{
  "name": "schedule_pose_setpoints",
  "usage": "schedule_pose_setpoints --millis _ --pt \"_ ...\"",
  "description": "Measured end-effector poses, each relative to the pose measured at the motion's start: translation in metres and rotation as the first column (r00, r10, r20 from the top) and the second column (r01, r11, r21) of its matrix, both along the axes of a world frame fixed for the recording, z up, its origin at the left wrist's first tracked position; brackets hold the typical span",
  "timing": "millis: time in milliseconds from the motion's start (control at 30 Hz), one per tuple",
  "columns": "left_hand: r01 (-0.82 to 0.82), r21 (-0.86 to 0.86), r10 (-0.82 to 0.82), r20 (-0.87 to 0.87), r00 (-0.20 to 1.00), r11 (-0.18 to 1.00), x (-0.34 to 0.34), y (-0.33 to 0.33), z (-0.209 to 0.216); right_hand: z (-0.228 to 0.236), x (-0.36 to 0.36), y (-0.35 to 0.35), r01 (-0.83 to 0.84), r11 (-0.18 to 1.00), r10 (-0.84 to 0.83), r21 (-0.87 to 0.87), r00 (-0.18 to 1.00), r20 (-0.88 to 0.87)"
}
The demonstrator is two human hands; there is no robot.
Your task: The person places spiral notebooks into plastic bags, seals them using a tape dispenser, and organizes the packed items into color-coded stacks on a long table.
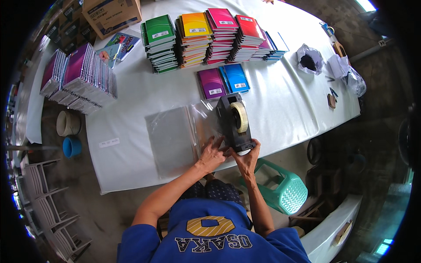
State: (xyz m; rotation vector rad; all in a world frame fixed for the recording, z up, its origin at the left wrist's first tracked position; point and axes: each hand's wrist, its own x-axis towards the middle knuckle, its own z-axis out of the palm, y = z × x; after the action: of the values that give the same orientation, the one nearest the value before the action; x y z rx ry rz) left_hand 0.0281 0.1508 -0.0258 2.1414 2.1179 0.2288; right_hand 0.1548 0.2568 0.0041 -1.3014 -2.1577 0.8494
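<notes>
A black tape dispenser (228, 127) with a roll of clear yellowish tape (239, 117) stands near the table's front edge. My right hand (247, 158) grips its near end, thumb and fingers around the corner. Just left of it, my left hand (212, 157) has its fingers apart over the right side of a clear plastic sheet or bag (171, 136), which lies flat with creases and glare. Whether a strip of tape is between the two hands cannot be made out. Beyond the dispenser lie a purple spiral notebook (212, 83) and a blue spiral notebook (236, 78), side by side.
Tall notebook stacks in green (159, 33), yellow (194, 26), pink (222, 19) and red (249, 30) line the far side. Wrapped notebooks (87, 79) stand at left. A white plastic bag (309, 59) sits at right. A green stool (287, 188) is beside me.
</notes>
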Motion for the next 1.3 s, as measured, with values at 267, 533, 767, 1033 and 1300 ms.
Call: schedule_pose_setpoints --millis 267,533,767,1033,1300 --pt "-0.278 0.238 0.226 0.224 0.948 0.931 -0.034 -0.027 -0.008 -0.02 0.01 -0.001 0.028 0.999 -0.037 -0.042 0.975 -0.22" --pt "-0.261 0.048 0.249 0.177 0.952 0.964 -0.039 -0.027 -0.007 -0.022 0.009 -0.002 0.111 0.991 -0.122 -0.07 0.977 -0.176" --pt "-0.277 -0.008 0.274 0.171 0.946 0.961 -0.041 -0.03 -0.003 -0.031 0.002 -0.013 0.089 0.992 -0.072 0.087 0.981 -0.178" --pt "-0.219 0.087 0.199 0.196 0.96 0.972 -0.051 -0.038 -0.004 -0.036 0.013 -0.012 0.07 0.998 -0.069 0.005 0.988 -0.138" --pt "-0.368 0.24 -0.041 0.879 0.475 0.898 -0.103 -0.046 0.128 0.035 0.065 0.085 -0.14 0.99 0.139 0.006 0.977 -0.163"
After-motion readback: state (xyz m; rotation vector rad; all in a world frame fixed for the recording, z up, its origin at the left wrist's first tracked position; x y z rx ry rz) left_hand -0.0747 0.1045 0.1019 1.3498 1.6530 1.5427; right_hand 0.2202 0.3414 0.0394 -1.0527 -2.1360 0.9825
